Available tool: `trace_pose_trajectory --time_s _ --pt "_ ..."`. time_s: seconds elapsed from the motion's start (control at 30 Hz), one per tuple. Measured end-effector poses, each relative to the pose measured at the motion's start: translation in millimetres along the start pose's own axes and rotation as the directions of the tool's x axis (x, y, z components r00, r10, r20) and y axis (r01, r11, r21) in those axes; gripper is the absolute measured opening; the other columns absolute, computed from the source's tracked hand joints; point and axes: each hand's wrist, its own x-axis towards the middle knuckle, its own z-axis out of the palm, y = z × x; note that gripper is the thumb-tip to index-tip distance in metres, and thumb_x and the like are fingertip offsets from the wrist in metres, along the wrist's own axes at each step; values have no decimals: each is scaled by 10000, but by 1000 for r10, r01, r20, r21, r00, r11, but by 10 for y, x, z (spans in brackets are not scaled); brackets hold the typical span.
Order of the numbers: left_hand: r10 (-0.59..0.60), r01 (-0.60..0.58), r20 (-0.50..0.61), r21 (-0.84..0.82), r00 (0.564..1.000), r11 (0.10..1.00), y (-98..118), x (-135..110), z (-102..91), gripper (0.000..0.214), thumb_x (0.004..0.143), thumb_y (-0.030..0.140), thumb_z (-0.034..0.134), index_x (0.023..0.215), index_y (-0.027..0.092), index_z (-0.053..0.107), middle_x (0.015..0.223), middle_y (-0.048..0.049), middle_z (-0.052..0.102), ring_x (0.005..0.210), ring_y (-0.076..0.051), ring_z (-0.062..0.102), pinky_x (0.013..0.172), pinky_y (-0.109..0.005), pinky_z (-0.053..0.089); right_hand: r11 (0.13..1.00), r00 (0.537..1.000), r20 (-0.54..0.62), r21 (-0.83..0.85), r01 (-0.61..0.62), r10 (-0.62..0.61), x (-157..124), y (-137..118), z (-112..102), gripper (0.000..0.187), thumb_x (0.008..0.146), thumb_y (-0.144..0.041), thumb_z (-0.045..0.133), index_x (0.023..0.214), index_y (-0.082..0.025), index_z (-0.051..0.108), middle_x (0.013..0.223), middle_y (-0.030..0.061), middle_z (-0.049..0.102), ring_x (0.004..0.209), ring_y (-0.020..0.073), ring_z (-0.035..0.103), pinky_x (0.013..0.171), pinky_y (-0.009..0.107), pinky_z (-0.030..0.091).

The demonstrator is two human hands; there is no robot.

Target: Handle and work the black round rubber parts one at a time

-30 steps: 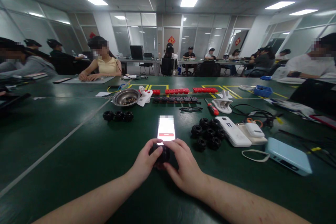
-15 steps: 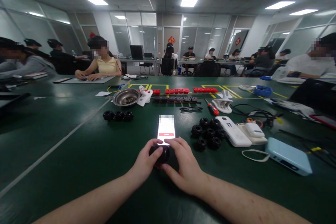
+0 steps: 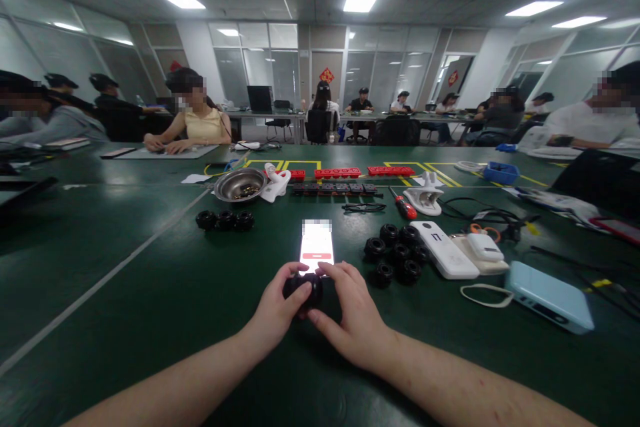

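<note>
My left hand [image 3: 278, 307] and my right hand [image 3: 351, 315] meet over the green table [image 3: 150, 293], both closed around one small black round part [image 3: 303, 288]. Only its top shows between my fingers. Just beyond it lies a phone [image 3: 317, 246] with a lit screen, face up. A cluster of several black round parts [image 3: 398, 253] sits to the right of the phone. Three more black parts [image 3: 225, 219] stand in a row to the left.
A metal bowl [image 3: 240, 185], red strips [image 3: 337, 173], a red-handled screwdriver [image 3: 404, 205], white devices [image 3: 444, 250], a pale blue box [image 3: 549, 297], cables [image 3: 480, 212] and a blue bin [image 3: 501, 173] lie farther back and right. Other people sit around the tables.
My hands and the black part have shifted very slightly; my fingers have re-gripped it. Nothing else on the table has moved.
</note>
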Motion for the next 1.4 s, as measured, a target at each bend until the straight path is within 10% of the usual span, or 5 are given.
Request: trace_pose_trajectory --time_s 1.4 --pt "-22 22 36 -19 999 1000 -50 32 4 355 706 479 498 889 176 472 766 -4 539 592 -146 547 466 -236 426 994 995 25 -48 102 -101 5 -12 -21 515 709 -240 591 1180 -189 387 1102 74 533 1041 239 432 976 471 262"
